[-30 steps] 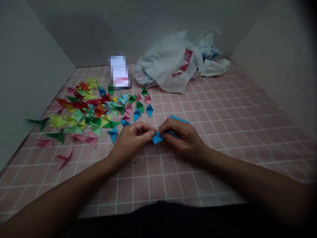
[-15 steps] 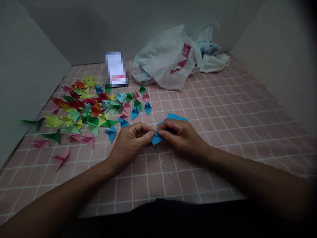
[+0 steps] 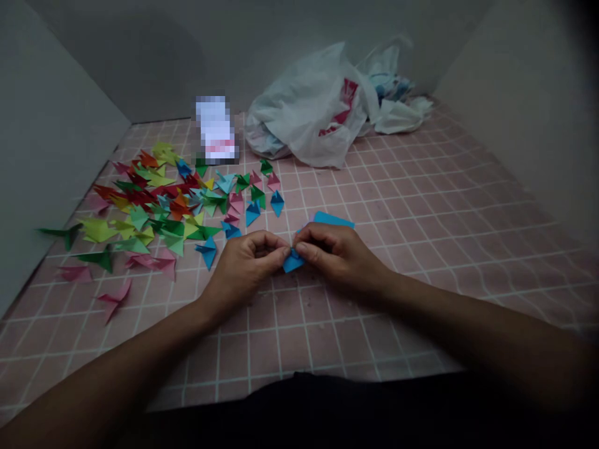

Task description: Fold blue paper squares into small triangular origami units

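Two hands pinch a small folded blue paper.

Over the middle of the table's [image 3: 262, 349] near edge, the left hand [image 3: 243, 265] and the right hand [image 3: 344, 259] almost touch. Each one is nearly closed, with thumb and finger shut on the blue paper [image 3: 292, 262]. It has folds in it now, so it looks partly shaped. One corner pokes out toward the near edge; the fingers hide the rest. A blue sheet [image 3: 333, 218] lies just past the right hand. Toward the left edge is a big spread of folded papers [image 3: 179, 206] in many colors. By the far edge are a bright phone [image 3: 218, 128], a white bag [image 3: 313, 106] and, near the far right corner, a smaller bag [image 3: 397, 116].
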A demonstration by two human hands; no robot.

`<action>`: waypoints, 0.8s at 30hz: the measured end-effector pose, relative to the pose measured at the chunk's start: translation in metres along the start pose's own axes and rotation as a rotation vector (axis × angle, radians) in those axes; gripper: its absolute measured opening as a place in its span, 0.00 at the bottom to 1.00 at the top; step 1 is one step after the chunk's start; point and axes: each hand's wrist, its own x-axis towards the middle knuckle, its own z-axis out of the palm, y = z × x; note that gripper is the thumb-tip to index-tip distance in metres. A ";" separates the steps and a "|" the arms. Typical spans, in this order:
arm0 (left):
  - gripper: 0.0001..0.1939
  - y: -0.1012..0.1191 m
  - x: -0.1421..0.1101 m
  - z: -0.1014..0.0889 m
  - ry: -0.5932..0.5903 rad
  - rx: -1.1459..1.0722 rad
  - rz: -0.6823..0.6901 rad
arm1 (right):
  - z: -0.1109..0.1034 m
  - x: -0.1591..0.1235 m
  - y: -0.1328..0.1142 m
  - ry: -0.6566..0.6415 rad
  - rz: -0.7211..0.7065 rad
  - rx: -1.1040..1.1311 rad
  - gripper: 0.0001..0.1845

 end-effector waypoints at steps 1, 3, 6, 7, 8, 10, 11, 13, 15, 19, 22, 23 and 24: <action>0.07 0.000 0.000 0.000 -0.001 0.011 0.008 | 0.000 0.000 0.001 -0.003 -0.001 -0.001 0.09; 0.06 0.000 -0.001 0.000 -0.007 0.045 0.025 | 0.001 0.000 0.002 -0.012 -0.009 -0.014 0.08; 0.06 0.000 -0.001 -0.001 -0.024 0.085 0.046 | 0.000 0.000 0.003 -0.041 -0.007 -0.019 0.09; 0.06 0.000 -0.001 -0.002 -0.031 0.092 0.052 | -0.001 0.000 0.003 -0.049 -0.003 -0.016 0.09; 0.06 0.001 -0.001 -0.002 -0.036 0.098 0.059 | -0.002 0.000 0.002 -0.056 -0.001 -0.016 0.09; 0.06 0.002 -0.002 -0.003 -0.039 0.109 0.074 | -0.003 0.000 0.001 -0.063 -0.016 -0.026 0.08; 0.06 0.003 -0.002 -0.003 -0.036 0.115 0.079 | -0.004 0.000 0.000 -0.065 -0.033 -0.037 0.08; 0.07 0.004 -0.002 -0.003 -0.030 0.116 0.073 | -0.006 0.000 -0.003 -0.069 -0.058 -0.056 0.08; 0.07 0.005 -0.001 -0.002 -0.025 0.098 0.049 | -0.007 0.001 -0.004 -0.065 -0.057 -0.059 0.10; 0.08 0.004 0.000 -0.003 -0.007 0.041 0.009 | -0.006 0.001 -0.003 -0.046 -0.012 -0.004 0.12; 0.07 0.004 0.000 -0.003 0.005 0.057 0.023 | -0.004 0.000 -0.002 -0.049 0.019 0.018 0.10; 0.07 0.004 -0.001 -0.003 0.001 0.065 0.027 | -0.004 0.000 -0.002 -0.056 0.027 0.014 0.10; 0.07 0.004 -0.001 -0.003 -0.005 0.068 0.029 | -0.004 0.000 -0.001 -0.064 0.030 0.006 0.10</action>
